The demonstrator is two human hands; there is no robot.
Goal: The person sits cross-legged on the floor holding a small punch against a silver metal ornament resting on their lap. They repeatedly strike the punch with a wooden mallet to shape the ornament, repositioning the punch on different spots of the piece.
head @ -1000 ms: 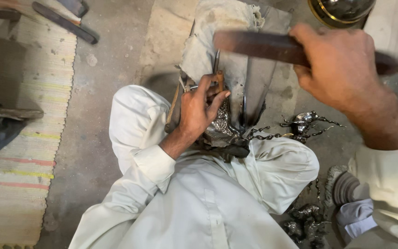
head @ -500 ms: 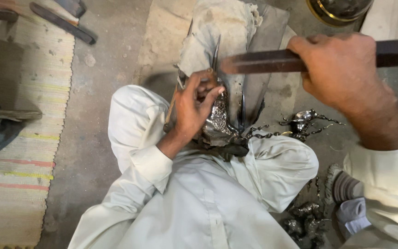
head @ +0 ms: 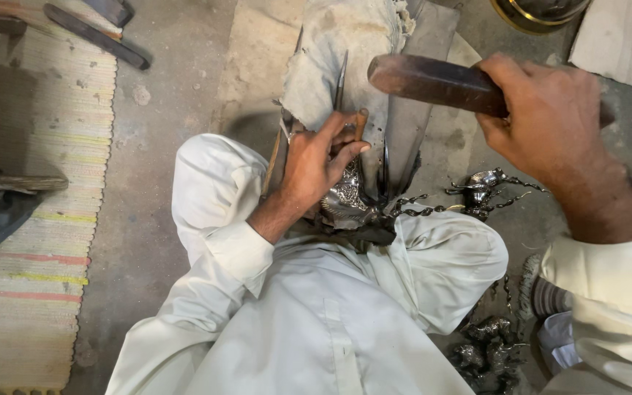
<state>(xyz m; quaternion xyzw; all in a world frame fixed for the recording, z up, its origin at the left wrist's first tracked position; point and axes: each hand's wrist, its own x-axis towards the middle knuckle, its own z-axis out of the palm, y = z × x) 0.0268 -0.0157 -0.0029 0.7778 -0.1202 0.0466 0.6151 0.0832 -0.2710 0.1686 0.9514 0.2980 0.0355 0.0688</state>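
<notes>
- Left hand: you pinch the thin punch upright on the embossed silver piece; keep fingertips low.
- Right hand: you grip the dark mallet; strike the punch head squarely.

A dark, worn wooden mallet with a matt, smooth surface is gripped in the right hand. A thin steel punch, dull grey, is pinched by the left hand over an embossed silver-coloured metal piece, which is shiny and rough in relief. Twisted metal chain is seen beside it. The floor is rough, dusty concrete; the rug is coarse woven cloth.
</notes>
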